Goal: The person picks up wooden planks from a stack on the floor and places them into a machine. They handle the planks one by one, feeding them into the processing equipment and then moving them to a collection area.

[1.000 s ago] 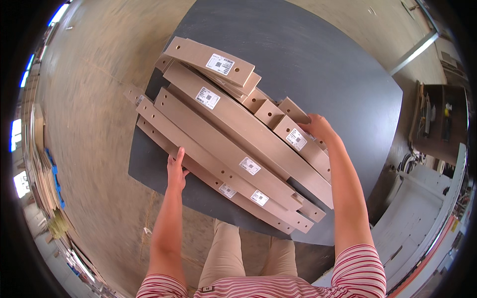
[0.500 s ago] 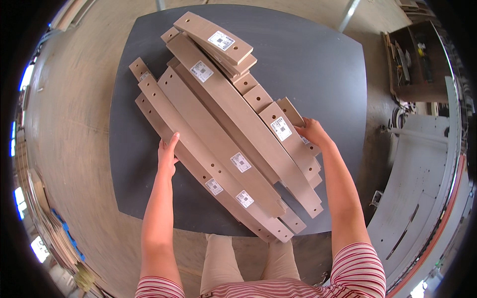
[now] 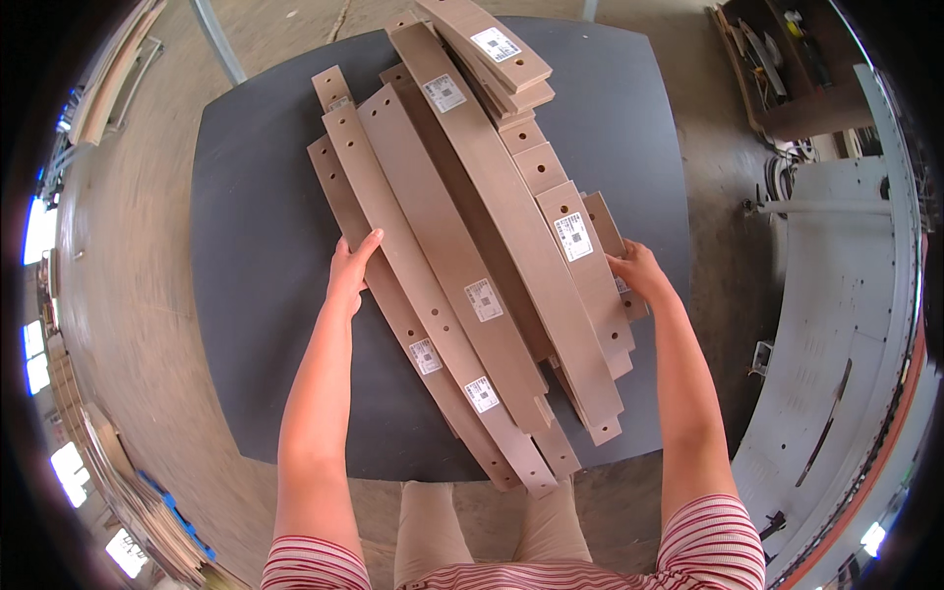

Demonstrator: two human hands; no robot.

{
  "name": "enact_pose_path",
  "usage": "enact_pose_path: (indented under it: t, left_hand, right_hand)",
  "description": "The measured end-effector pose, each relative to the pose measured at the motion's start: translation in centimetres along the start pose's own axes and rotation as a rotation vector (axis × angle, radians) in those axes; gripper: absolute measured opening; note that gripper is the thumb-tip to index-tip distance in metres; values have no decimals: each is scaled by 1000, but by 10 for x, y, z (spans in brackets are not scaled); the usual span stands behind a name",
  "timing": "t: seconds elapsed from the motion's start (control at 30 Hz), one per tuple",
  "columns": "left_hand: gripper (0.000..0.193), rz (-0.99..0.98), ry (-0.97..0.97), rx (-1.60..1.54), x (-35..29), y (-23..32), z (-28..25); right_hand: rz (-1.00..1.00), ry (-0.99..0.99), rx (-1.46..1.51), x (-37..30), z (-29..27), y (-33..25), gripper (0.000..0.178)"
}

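A broad pile of long brown wooden slats (image 3: 423,206), with drilled holes near their ends and white labels, lies slantwise over a dark grey table (image 3: 256,324). At the pile's left edge my left hand (image 3: 352,270) grips the outer slats, thumb on top and fingers partly hidden beneath. My right hand (image 3: 637,270) is closed around the right edge, beside a labelled slat (image 3: 580,261); its fingertips are hidden by the wood. Shorter slats (image 3: 487,44) are stacked on top at the far end. Several near ends reach the table's front edge.
To the right stands a long pale metal surface (image 3: 787,344) with a bar across it. Behind it is a dark open cabinet (image 3: 796,79) holding tools. More boards (image 3: 118,69) lean at the far left, and others (image 3: 138,492) are stacked at the lower left.
The pile has turned slightly clockwise, its far end swinging right and its near ends shifting left. Both hands have kept their hold. The view has also shifted.
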State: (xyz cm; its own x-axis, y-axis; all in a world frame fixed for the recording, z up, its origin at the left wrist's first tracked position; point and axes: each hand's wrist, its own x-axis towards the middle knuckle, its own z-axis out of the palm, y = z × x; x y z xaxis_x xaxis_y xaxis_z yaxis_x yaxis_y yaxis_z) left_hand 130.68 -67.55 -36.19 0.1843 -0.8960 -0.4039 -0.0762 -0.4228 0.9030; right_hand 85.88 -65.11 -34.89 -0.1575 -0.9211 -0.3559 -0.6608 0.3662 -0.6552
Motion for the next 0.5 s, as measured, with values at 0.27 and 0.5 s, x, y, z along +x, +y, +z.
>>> enact_pose_path:
  t: [0.27, 0.5]
  left_hand:
    - [87, 55, -19, -47, -25, -11, -16]
    - [87, 55, -18, -64, -51, -13, -26]
  right_hand:
    - [-100, 21, 92, -32, 5, 6, 47]
    - [-148, 0, 224, -28, 10, -1, 46]
